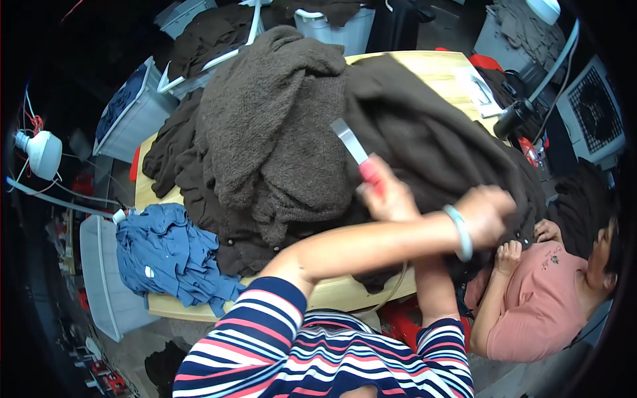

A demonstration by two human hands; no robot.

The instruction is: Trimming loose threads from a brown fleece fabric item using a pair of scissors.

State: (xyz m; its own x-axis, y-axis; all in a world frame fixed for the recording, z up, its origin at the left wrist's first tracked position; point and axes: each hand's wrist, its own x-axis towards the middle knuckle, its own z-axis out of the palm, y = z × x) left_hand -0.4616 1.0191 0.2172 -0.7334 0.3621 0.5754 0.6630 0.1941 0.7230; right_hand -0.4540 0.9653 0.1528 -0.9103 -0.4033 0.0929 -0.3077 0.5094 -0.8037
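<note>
You work with crossed arms beside a brown fleece heap on a wooden table. Your right hand, just right of the heap, is closed around a red-handled tool; its flat silver blade points up and left, the tip overlapping the heap's right edge in this view. Your left hand, farther right of the heap, wears a pale bracelet at the wrist. Its fingers look curled, but blur hides them, and you cannot tell whether they pinch anything. Dark brown cloth spreads right of the heap, behind both hands. Left of the heap and nearer you, blue garments lie rumpled by a grey bin. Well right of the heap, a co-worker in pink sits with both hands near the dark cloth's edge.
</note>
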